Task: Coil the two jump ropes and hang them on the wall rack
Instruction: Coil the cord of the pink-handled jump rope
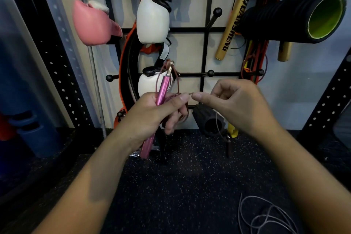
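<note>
Dark speckled floor (pixel 180 186) below, pale wall (pixel 190 51) behind, black perforated uprights (pixel 57 59) flanking left and right.

We see both our bare forearms reaching forward, hands meeting at chest level. Our left hand (pixel 161 114) is curled in a grip, thumb extended rightward. Our right hand (pixel 233 104) pinches, thumb tip against bent forefinger.
</note>
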Demonstrator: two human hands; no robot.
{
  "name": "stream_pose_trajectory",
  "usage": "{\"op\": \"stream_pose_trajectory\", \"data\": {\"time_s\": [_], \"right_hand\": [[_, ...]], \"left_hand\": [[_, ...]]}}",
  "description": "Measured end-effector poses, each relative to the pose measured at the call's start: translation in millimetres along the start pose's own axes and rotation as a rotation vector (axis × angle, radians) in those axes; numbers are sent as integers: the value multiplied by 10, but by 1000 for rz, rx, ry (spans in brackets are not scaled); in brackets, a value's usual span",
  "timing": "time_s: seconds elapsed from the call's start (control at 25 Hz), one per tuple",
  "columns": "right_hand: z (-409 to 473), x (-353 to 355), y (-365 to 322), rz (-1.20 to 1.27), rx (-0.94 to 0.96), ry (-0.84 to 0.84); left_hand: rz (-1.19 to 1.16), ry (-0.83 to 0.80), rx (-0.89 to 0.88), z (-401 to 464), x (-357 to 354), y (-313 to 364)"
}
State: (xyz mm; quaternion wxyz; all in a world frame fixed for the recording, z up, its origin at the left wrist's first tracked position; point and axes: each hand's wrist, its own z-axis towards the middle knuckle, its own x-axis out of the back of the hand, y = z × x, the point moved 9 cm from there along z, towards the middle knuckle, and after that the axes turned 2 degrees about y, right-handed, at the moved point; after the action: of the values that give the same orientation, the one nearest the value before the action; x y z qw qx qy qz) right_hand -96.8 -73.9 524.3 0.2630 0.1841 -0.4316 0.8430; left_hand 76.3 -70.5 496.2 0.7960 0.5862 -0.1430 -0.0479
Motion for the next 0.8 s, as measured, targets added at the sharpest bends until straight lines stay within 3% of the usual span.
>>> {"op": "stream_pose_trajectory", "data": {"time_s": [0.12,0.24,0.56,0.68,0.8], "right_hand": [[14,-80,64,136,-35,-76],[17,-144,91,158,-30,-148],[14,-16,71,223,-33,-14],[-55,-63,120,203,-97,45],[-264,-527,285,381,-296,-233]], "left_hand": [[-123,48,-6,12,32,9],[-170,-24,20,5,-19,-25],[-298,-94,44,-48,-62,15],[-642,-155,50,-79,-125,110],[-1119,-36,-30,-27,-68,272]]}}
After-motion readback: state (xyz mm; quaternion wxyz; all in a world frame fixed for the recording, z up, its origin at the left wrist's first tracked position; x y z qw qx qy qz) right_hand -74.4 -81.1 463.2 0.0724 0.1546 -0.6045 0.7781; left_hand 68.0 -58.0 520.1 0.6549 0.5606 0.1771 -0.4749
